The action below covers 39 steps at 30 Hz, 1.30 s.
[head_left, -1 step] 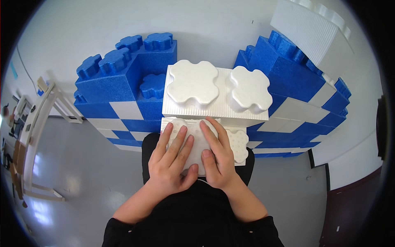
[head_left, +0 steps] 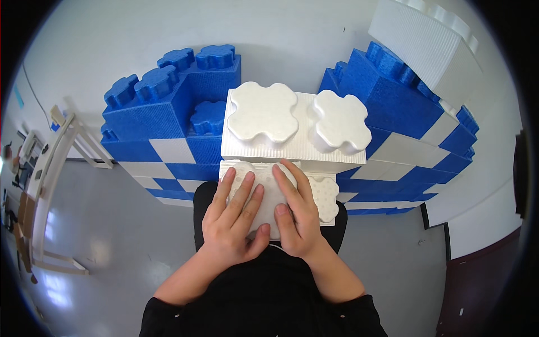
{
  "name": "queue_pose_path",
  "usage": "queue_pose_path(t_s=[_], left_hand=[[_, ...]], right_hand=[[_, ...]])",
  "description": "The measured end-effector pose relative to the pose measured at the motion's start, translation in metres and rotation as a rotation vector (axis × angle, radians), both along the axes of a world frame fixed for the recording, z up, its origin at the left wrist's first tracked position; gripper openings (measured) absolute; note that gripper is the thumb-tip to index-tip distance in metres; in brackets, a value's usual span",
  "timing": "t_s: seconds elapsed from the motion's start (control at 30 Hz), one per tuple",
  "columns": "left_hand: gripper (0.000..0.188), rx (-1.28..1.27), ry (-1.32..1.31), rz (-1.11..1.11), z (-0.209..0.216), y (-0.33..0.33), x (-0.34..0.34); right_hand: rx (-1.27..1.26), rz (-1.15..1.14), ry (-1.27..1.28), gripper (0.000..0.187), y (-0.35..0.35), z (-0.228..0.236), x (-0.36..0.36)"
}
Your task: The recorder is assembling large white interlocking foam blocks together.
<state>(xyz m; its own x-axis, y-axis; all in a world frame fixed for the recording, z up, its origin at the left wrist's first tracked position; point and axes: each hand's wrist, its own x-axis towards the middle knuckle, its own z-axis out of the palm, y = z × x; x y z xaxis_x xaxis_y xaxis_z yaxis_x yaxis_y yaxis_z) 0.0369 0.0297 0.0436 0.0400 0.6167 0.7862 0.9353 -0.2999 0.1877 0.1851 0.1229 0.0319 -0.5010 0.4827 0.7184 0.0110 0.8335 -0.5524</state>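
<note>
My left hand (head_left: pixel 229 227) and my right hand (head_left: pixel 300 224) lie palm down on a white four-lobed knob (head_left: pixel 267 196), fingers stretched out. This knob rises from a white foam building block (head_left: pixel 331 223) close to my body. Between the hands a strip of its surface shows; the palms hide the rest. A second white knob (head_left: pixel 324 199), pitted with small dimples, stands to the right of my right hand, untouched. Just beyond my fingertips is a larger white ribbed building block (head_left: pixel 306 118) with two smooth lobed knobs on top. Neither hand grasps anything.
Blue and white foam blocks are stacked as a wall at left (head_left: pixel 146 126) and right (head_left: pixel 387 101). A white block (head_left: pixel 421 45) sits tilted on the right stack. A white-framed table (head_left: pixel 48 185) stands at far left, and a dark red door (head_left: pixel 477 286) at lower right.
</note>
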Motion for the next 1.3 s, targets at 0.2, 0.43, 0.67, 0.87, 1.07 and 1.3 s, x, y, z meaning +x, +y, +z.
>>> queue_pose_path(t_s=[0.2,0.43,0.67,0.87,1.07,1.3], left_hand=[[0.051,0.008,0.001,0.001,-0.002,0.001,0.0],[0.05,0.074,-0.554,-0.194,-0.015,-0.011,-0.04],[0.07,-0.588,-1.657,-0.427,-0.056,0.004,-0.039],[0.071,-0.569,-1.683,-0.438,-0.07,0.002,-0.044],[0.071,-0.436,-1.798,-0.489,-0.088,-0.001,-0.048],[0.071,-0.492,-1.775,-0.488,-0.077,-0.006,-0.042]], right_hand=[[-0.021,0.003,0.0,0.054,0.0,-0.001,0.001],[-0.053,0.01,-0.023,0.051,-0.001,0.001,0.003],[-0.922,0.14,0.586,0.062,0.01,-0.054,0.007],[-0.911,0.255,0.341,0.076,0.011,-0.07,0.001],[-0.881,0.338,0.296,0.08,0.002,-0.066,-0.01],[-0.896,0.345,0.307,0.077,-0.001,-0.067,-0.003]])
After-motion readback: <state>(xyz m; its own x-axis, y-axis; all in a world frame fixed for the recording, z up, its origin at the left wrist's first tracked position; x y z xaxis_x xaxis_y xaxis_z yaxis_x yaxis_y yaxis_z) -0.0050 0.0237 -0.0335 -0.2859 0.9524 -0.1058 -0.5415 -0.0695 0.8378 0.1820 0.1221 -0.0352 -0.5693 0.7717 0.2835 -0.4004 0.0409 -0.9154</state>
